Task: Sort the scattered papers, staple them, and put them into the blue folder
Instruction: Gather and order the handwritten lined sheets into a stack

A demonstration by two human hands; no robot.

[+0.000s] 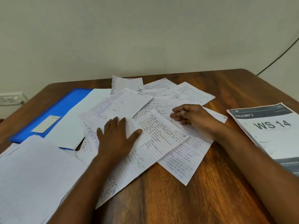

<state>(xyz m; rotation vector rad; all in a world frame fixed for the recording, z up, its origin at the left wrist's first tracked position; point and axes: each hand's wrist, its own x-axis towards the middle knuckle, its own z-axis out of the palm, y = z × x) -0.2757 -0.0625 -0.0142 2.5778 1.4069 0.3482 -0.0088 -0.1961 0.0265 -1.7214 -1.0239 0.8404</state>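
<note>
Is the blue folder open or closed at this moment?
Open. The blue folder lies flat on the table, its pale inner side facing up beside the blue cover, partly under the scattered papers.

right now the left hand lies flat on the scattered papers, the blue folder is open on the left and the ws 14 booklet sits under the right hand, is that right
Not quite. The head view shows the WS 14 booklet lying apart at the table's right edge, not under the right hand, which rests on the scattered papers. The left hand does lie flat on them, and the blue folder is open on the left.
</note>
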